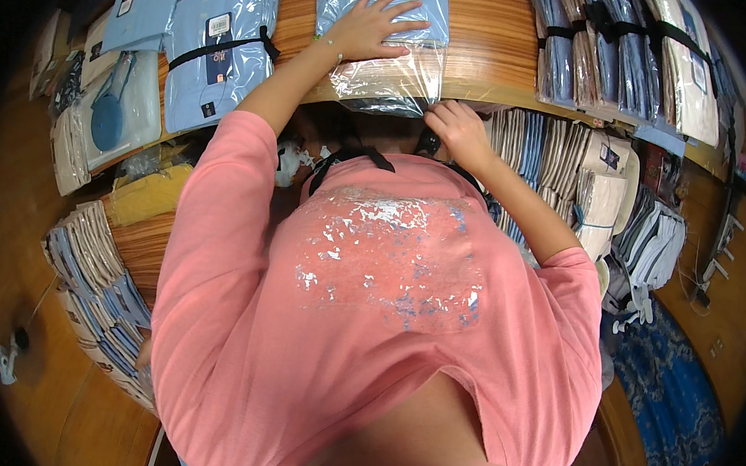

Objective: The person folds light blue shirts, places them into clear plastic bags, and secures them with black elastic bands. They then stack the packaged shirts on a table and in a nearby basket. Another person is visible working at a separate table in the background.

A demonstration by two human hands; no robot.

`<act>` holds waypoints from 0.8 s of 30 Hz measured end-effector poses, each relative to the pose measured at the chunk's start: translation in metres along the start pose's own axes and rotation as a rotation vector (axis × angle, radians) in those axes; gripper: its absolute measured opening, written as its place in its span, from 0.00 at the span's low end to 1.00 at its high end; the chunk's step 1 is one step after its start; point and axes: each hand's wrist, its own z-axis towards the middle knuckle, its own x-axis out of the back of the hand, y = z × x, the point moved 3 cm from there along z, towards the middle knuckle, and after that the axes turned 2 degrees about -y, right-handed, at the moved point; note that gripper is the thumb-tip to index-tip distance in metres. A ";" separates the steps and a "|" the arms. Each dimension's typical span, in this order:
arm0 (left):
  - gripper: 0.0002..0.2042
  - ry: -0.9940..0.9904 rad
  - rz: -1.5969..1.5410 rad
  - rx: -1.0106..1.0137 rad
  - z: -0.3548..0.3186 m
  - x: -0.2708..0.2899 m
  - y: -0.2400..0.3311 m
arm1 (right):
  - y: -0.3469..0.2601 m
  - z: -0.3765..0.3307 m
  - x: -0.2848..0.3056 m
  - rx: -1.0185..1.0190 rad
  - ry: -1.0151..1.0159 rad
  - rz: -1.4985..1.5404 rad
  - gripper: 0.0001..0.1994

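The surface (pixel 492 35) is brown wood with a streaked, striped grain, its front edge paler and appearing curved. Near its middle lies a blue package (pixel 434 23) in clear wrapping, the see-through end flap reaching over the front edge. To the left sits a blue bundle (pixel 219 95) in clear plastic, crossed by a black strap (pixel 192 55) and bearing a dark label, with further blue packets (pixel 148 6) just beside it. To the right, blue and beige bundles (pixel 589 58) stand close together, bound with black bands, beside a cream bundle (pixel 682 64).
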 end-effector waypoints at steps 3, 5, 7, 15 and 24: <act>0.27 0.064 0.045 -0.020 -0.003 -0.021 -0.004 | -0.010 -0.020 0.003 0.176 0.017 0.006 0.10; 0.25 0.091 0.081 -0.021 -0.005 -0.009 -0.001 | 0.004 -0.015 0.011 0.142 0.048 0.036 0.12; 0.26 0.143 0.014 0.007 -0.017 0.002 0.006 | 0.043 0.008 0.015 -0.081 0.170 0.099 0.15; 0.12 0.167 -0.198 0.515 -0.139 0.019 0.033 | 0.100 0.036 -0.015 0.050 0.103 0.109 0.11; 0.15 0.015 -0.336 0.321 -0.157 0.024 0.079 | 0.118 0.030 -0.005 0.129 0.007 0.209 0.09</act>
